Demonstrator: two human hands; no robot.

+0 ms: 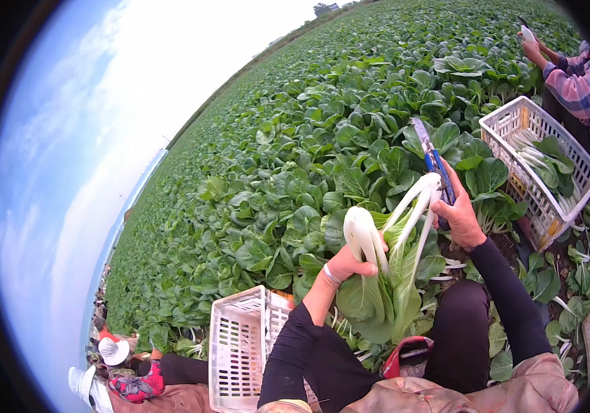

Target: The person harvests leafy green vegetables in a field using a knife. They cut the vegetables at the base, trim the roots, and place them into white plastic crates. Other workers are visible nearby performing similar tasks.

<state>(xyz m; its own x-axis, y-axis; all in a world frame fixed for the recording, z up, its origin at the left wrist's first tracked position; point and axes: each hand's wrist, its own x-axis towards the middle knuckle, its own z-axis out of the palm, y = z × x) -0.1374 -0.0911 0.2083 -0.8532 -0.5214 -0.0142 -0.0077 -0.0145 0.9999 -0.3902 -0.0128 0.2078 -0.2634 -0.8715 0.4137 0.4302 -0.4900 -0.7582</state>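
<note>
My left hand (353, 262), with a pale band at the wrist, is closed around a bok choy head (363, 232), its white base up and its green leaves hanging down. In my right hand (458, 214) is a knife (434, 160) with a blue grip, the dirt-marked blade pointing up and away. The same hand's thumb pinches the top of some white-stalked outer leaves (412, 206), which spread down beside the head. Both hands are above my lap, at the edge of the standing leafy plants (284, 206).
An open-slatted white crate (237, 351) stands at my left. Another plastic crate (543, 121), holding bok choy, is at the right beside a co-worker in a plaid shirt (584, 98). Cut leaves (548, 284) litter the ground. Several people sit at the lower left, one in a white hat (114, 351).
</note>
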